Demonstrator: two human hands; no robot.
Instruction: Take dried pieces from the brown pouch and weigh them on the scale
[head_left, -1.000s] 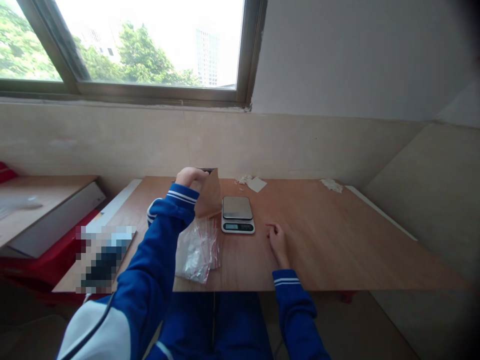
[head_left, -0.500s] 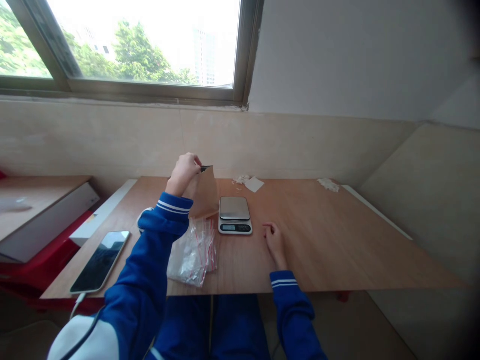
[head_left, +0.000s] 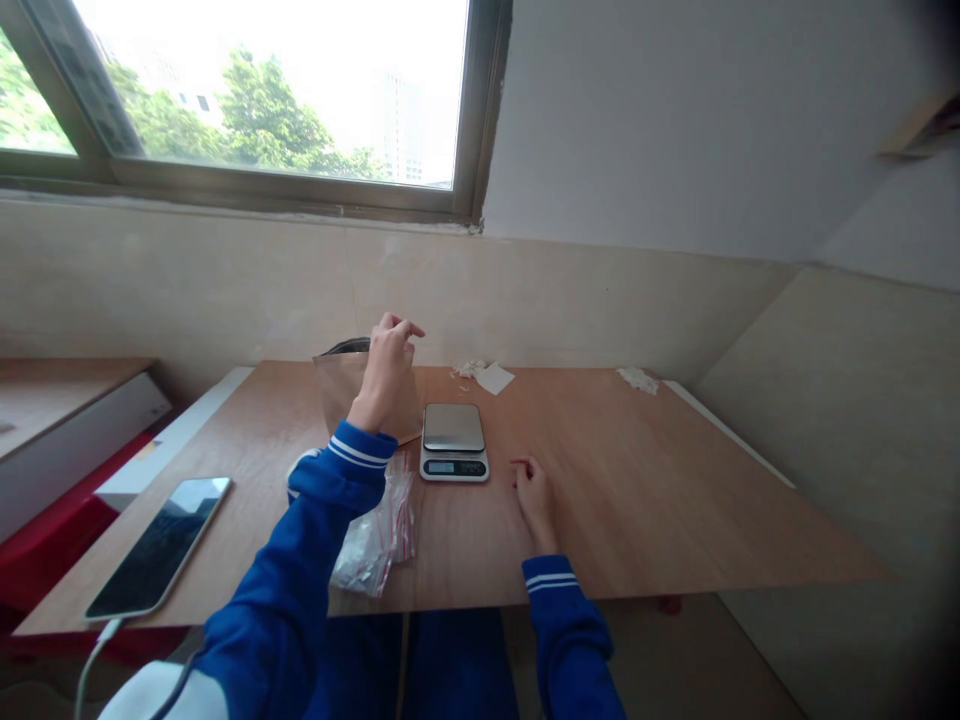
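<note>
My left hand point(head_left: 386, 368) is raised in front of the upper right part of a brown paper bag point(head_left: 341, 388), its fingertips above the rim. Its fingers are bent but apart, and I see nothing between them. The bag stands upright, its dark mouth gaping. My right hand point(head_left: 534, 495) lies loosely bent on the table, index finger pointing left, holding nothing visible. To its left stands a white kitchen scale point(head_left: 454, 437) with a bare metal plate and a small display. Clear zip bags point(head_left: 375, 545) with red stripes lie beside my left forearm.
A phone point(head_left: 161, 550) with a cable plugged in lies at the wooden table's point(head_left: 637, 500) left side. A white paper square point(head_left: 495, 379) and crumpled whitish scraps point(head_left: 469, 369) lie near the wall. More scraps point(head_left: 637, 380) sit at the back right. A whitish object under my left sleeve is mostly hidden.
My left hand has moved from the bag's rim towards its right side and its fingers have spread. The bag's dark mouth now shows to the left. My right hand stays resting; the view has shifted slightly.
</note>
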